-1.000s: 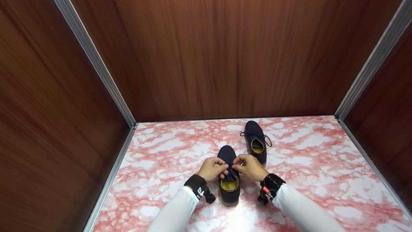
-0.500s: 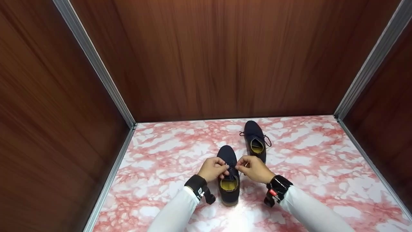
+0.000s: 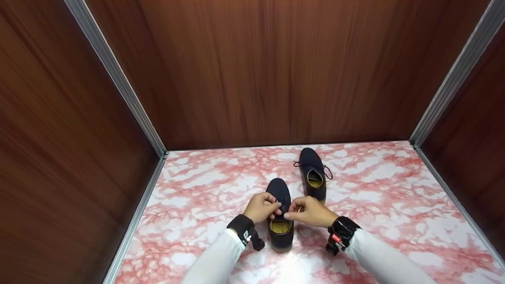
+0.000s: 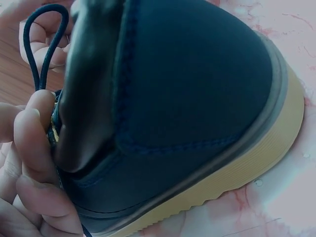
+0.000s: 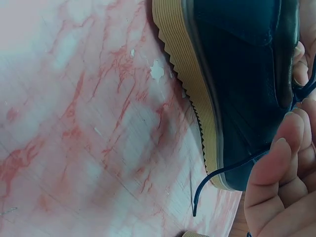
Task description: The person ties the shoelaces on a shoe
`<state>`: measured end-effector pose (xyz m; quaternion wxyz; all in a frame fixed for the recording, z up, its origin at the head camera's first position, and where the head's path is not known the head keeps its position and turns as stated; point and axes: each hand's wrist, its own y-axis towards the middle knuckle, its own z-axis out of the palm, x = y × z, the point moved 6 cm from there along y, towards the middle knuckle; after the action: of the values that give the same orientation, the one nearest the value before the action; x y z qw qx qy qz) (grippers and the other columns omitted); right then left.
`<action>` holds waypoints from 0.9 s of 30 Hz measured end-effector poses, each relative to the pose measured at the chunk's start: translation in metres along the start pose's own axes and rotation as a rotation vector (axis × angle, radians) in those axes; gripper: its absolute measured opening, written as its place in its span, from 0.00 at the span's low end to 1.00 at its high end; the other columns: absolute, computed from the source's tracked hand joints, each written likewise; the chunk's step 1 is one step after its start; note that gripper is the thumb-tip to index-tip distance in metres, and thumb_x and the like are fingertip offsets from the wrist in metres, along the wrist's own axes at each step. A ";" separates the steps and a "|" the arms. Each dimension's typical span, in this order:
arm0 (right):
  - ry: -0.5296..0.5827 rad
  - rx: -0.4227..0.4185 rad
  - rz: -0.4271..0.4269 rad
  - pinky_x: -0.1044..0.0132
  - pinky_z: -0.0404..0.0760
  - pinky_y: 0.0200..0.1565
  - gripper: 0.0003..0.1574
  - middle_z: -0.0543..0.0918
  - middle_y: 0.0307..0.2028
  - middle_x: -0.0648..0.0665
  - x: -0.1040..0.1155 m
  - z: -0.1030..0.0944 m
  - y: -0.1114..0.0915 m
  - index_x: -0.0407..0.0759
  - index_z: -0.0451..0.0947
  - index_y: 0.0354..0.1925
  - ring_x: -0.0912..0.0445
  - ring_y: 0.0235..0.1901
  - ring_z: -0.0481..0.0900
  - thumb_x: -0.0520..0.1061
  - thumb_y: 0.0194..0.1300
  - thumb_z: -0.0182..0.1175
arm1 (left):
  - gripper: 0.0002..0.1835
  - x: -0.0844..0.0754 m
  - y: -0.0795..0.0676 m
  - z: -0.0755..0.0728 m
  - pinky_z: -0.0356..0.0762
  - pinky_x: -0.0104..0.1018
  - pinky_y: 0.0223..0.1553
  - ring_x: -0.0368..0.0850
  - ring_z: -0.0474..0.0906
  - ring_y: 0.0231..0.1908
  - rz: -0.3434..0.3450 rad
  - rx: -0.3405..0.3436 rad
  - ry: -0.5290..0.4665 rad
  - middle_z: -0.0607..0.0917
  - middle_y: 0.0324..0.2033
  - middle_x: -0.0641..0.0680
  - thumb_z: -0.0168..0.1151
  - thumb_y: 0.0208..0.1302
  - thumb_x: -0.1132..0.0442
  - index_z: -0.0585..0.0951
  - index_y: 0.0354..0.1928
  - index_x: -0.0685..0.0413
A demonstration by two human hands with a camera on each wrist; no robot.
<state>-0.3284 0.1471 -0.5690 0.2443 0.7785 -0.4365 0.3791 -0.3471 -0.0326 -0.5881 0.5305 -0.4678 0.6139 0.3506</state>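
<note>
A dark navy lace-up shoe (image 3: 278,188) with a yellow insole and tan ridged sole stands between both hands, toe pointing away. At its lacing, my left hand (image 3: 262,207) pinches the base of a dark blue shoelace loop (image 4: 27,49), which stands up in the left wrist view. On the shoe's right side, my right hand (image 3: 311,212) has its fingers curled at the lacing and appears to pinch the shoelace (image 5: 232,165). A loose lace end hangs past the sole in the right wrist view. The fingers partly hide the knot area.
A matching shoe (image 3: 311,161) stands behind and to the right, its laces spread to both sides. Both shoes rest on a red-and-white marbled surface (image 3: 205,177). Brown wood-grain panels (image 3: 252,71) with grey metal edging enclose the back and sides.
My right hand has shifted slightly right, then down toward the shoe's opening, drawing away from the left hand. The left hand has stayed nearly still at the lacing.
</note>
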 end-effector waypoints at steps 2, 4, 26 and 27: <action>-0.017 0.019 -0.013 0.73 0.77 0.28 0.17 0.85 0.29 0.54 0.002 0.002 0.000 0.51 0.84 0.32 0.62 0.25 0.78 0.59 0.61 0.76 | 0.08 0.001 -0.001 0.000 0.79 0.26 0.23 0.34 0.78 0.17 -0.005 -0.003 -0.004 0.90 0.31 0.71 0.68 0.68 0.66 0.80 0.37 0.65; -0.028 0.037 -0.028 0.72 0.78 0.30 0.16 0.85 0.30 0.54 0.003 0.004 0.000 0.52 0.83 0.32 0.60 0.27 0.80 0.58 0.58 0.78 | 0.08 0.001 -0.001 -0.001 0.79 0.26 0.23 0.34 0.79 0.17 -0.010 -0.006 -0.006 0.90 0.31 0.71 0.68 0.68 0.66 0.79 0.37 0.65; 0.005 0.087 -0.058 0.75 0.76 0.31 0.05 0.84 0.25 0.52 0.002 0.011 0.000 0.46 0.84 0.29 0.67 0.26 0.76 0.38 0.61 0.70 | 0.08 0.003 0.000 0.000 0.76 0.25 0.22 0.34 0.78 0.16 -0.003 -0.014 -0.013 0.91 0.31 0.70 0.67 0.69 0.66 0.79 0.37 0.64; 0.008 0.084 -0.059 0.75 0.76 0.31 0.06 0.84 0.25 0.51 0.002 0.011 0.000 0.46 0.84 0.29 0.67 0.26 0.77 0.36 0.60 0.68 | 0.08 0.003 0.000 0.000 0.77 0.25 0.22 0.34 0.78 0.16 -0.005 -0.015 -0.016 0.90 0.31 0.70 0.67 0.70 0.66 0.79 0.37 0.64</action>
<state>-0.3233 0.1383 -0.5740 0.2242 0.7990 -0.3963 0.3928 -0.3469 -0.0337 -0.5908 0.5327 -0.4703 0.6060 0.3575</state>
